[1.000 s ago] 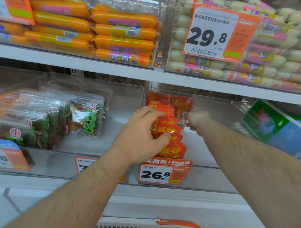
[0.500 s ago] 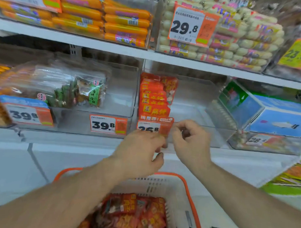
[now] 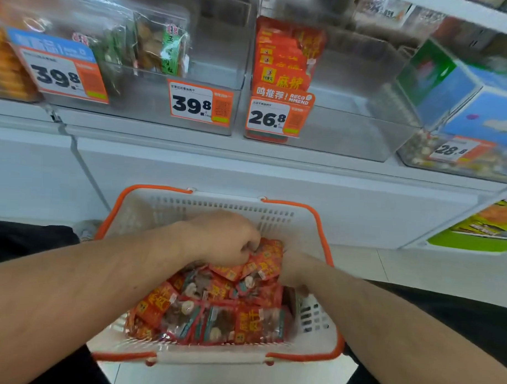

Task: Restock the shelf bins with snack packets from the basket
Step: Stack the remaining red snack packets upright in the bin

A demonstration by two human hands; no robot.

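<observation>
The clear bin [image 3: 349, 129] stands open right of its red packet row [image 3: 282, 63]; the price tag [image 3: 278, 115] covers its front-left.

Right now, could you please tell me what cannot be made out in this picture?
All head view:
- Right hand: fingers buried under red packets in the basket; grip unclear.
- Left hand: fingertips curled into the packets; how many it holds is hidden.
- Small print on the 26.8 tag: blurred.
- Blue box: cut off by the right edge.
</observation>
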